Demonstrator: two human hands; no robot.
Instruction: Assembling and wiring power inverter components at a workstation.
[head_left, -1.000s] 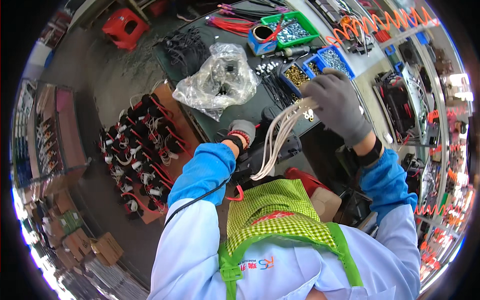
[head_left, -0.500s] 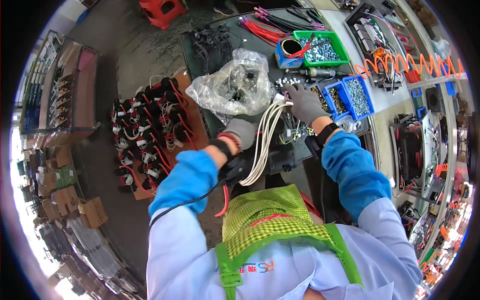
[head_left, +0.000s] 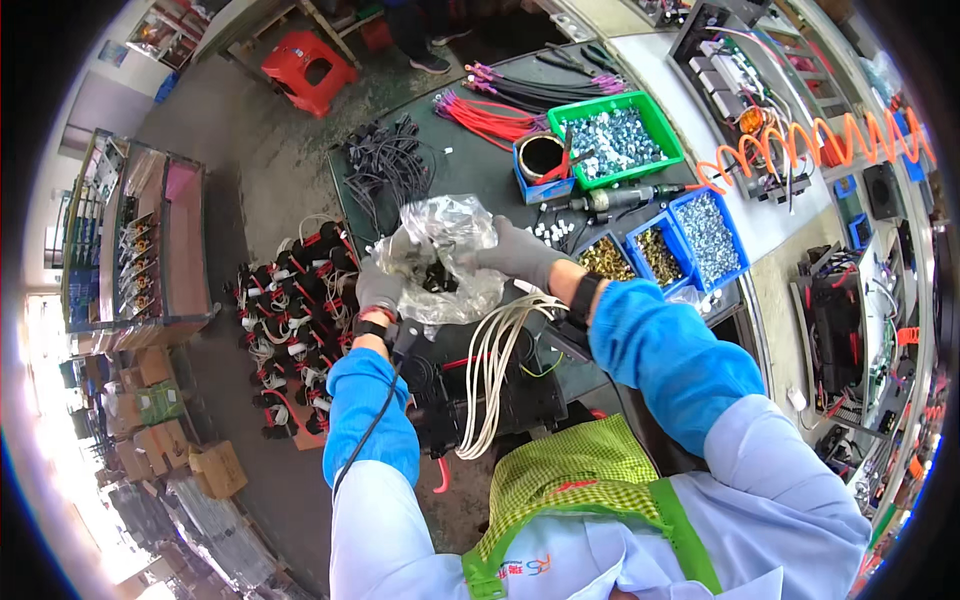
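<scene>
Between my two grey-gloved hands is a crumpled clear plastic bag [head_left: 455, 215], with dark pieces [head_left: 437, 277] showing inside. My left hand [head_left: 380, 284] grips the bag's left side, its fingers partly covered by the plastic. At the right side, my right hand [head_left: 522, 252] closes on the bag, its fingertips hidden in the folds. A bundle of white cables [head_left: 490, 375] hangs over the near table edge, below my right wrist. Beneath the bag and cables are black box-like parts [head_left: 520, 395].
Beyond the bag lie black cables [head_left: 385, 165], red leads [head_left: 500, 118] and a green bin [head_left: 665, 130] of metal fasteners. Blue bins [head_left: 735, 235] stand right, near a power screwdriver [head_left: 610, 200]. A coiled orange hose [head_left: 800, 140] crosses at right. Wired black parts [head_left: 290, 310] fill the left side.
My right hand has left the white cables and moved left to the plastic bag. My left hand has moved left onto the bag's other side. The bag is now gathered between them.
</scene>
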